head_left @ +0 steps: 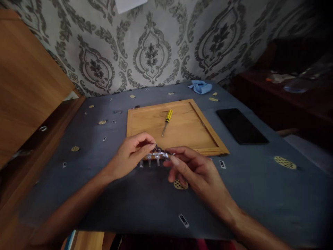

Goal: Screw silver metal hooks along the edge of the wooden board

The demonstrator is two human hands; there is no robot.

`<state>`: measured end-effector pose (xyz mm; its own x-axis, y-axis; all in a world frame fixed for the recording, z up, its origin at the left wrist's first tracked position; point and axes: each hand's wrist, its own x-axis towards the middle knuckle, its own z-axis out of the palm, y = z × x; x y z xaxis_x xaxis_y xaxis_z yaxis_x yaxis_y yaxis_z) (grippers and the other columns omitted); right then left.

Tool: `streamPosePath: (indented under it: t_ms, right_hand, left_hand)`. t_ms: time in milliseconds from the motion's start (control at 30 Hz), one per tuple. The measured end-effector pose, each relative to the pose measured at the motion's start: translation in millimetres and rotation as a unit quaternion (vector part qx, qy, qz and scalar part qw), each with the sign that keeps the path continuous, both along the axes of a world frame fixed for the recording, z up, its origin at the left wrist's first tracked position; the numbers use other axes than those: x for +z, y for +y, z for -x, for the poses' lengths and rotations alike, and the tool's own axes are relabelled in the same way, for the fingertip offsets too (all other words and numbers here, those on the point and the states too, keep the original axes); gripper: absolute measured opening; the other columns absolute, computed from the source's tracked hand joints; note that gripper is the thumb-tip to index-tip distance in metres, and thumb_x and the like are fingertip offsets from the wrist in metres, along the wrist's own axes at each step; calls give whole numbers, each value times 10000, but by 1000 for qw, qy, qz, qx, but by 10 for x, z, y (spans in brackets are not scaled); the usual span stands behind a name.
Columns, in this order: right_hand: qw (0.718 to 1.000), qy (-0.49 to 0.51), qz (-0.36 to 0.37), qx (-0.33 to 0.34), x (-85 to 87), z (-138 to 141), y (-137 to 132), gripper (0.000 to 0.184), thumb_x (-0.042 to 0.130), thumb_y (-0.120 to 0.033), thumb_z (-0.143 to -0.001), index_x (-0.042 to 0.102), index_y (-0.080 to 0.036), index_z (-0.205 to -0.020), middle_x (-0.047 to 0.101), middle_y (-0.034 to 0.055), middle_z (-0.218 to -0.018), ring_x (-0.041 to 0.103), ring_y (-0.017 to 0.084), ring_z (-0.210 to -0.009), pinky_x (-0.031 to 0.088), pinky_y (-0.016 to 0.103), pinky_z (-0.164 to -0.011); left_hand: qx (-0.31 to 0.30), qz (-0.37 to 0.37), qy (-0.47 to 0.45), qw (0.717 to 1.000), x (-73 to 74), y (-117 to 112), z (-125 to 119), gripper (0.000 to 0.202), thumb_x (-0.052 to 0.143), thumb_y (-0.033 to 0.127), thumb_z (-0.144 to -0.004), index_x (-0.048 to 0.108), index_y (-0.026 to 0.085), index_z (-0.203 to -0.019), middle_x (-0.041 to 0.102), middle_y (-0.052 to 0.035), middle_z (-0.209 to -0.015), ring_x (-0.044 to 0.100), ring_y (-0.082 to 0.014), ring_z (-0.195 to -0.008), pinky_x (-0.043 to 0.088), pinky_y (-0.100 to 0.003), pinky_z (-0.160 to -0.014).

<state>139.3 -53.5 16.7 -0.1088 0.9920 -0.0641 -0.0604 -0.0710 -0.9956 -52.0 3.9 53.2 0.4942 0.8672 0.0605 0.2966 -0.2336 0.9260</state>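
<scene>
Between my hands is a shiny metal strip with several small hook-like tabs (157, 158), held above the near edge of a framed wooden board. My left hand (132, 152) is closed, thumb and forefinger pinching at the strip's upper side, where small dark parts show. With thumb and fingertips, my right hand (194, 166) grips the strip's right end; its lower fingers are curled. A screwdriver with a yellow and black handle (169, 115) lies on the wooden board (184, 130), its shaft pointing toward me. The exact shape of the strip's ends is hidden by my fingers.
The board rests on a table with a dark patterned cloth (117, 208). To the right lies a black tablet-like slab (241, 125). A crumpled blue cloth (201, 87) sits by the patterned wall. Small metal bits (117, 111) lie at left, near a wooden cabinet panel (31, 76).
</scene>
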Motion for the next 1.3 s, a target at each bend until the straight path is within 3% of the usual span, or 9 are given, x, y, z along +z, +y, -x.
streamPosePath:
  t_ms: [167, 267, 400, 567, 767, 900, 1000, 1133, 1300]
  right_hand:
    - [993, 103, 36, 32, 49, 341, 231, 300, 711, -455, -777, 670, -161, -820, 645, 4, -541, 474, 63, -418, 316, 179, -386]
    - [996, 78, -25, 19, 47, 527, 318, 247, 704, -416, -791, 673, -175, -833, 661, 2, -561, 524, 84, -432, 364, 190, -386]
    - [968, -100, -232, 5, -26, 695, 362, 120, 628, -305, -866, 706, -232, -920, 704, 4, -663, 641, 137, -558, 527, 263, -548]
    - [929, -199, -312, -15, -158, 775, 371, 127, 600, -253, -900, 712, -246, -959, 725, 3, -742, 668, 138, -610, 572, 299, -671]
    - [974, -79, -213, -6, -90, 798, 354, 112, 648, -301, -867, 711, -225, -920, 697, -7, -652, 634, 113, -536, 514, 223, -482]
    - [991, -15, -129, -13, 21, 691, 343, 199, 718, -403, -802, 690, -213, -854, 708, 11, -611, 619, 118, -491, 511, 223, -467]
    - [996, -27, -79, -19, 42, 535, 301, 305, 745, -492, -749, 691, -202, -827, 710, 35, -603, 606, 131, -477, 513, 247, -472]
    - [996, -72, -34, -51, -16, 293, 176, 363, 726, -544, -740, 711, -197, -844, 697, 44, -606, 587, 146, -481, 510, 282, -497]
    - [993, -78, 3, -90, -142, -14, 29, 382, 746, -565, -693, 728, -220, -854, 709, 60, -633, 607, 185, -509, 524, 311, -501]
  left_hand:
    - [85, -61, -46, 993, -128, -146, 234, 80, 594, 237, -907, 625, 183, -856, 606, 24, -754, 562, -98, -711, 438, -220, -671]
    - [149, 68, -226, 960, -234, -198, 324, 120, 652, 245, -867, 630, 194, -973, 673, -13, -936, 640, -135, -853, 500, -273, -802]
    - [141, 296, -407, 853, -325, -243, 409, 229, 699, 156, -790, 665, 125, -1015, 687, -50, -950, 669, -157, -917, 508, -324, -937]
    - [138, 340, -455, 811, -334, -265, 515, 289, 662, 9, -717, 685, 76, -997, 681, -71, -966, 660, -161, -960, 471, -331, -1016]
    - [110, 334, -430, 831, -383, -259, 584, 329, 639, -16, -673, 674, 111, -974, 683, -63, -980, 651, -165, -1014, 410, -346, -1084]
    - [151, 187, -243, 939, -503, -30, 728, 263, 638, 145, -755, 637, 136, -1019, 694, -98, -1042, 649, -212, -1078, 457, -389, -1033]
    - [171, 92, -137, 971, -588, 343, 879, 167, 605, 171, -796, 635, 141, -957, 692, -88, -985, 658, -205, -998, 479, -412, -983]
    - [199, -44, 11, 979, -679, 804, 998, 81, 562, 119, -843, 631, 157, -828, 661, -66, -937, 613, -208, -970, 431, -467, -1004]
    - [201, -165, 153, 953, -818, 919, 1037, 125, 609, 262, -910, 627, 148, -959, 624, -65, -1112, 562, -239, -1114, 414, -495, -1005]
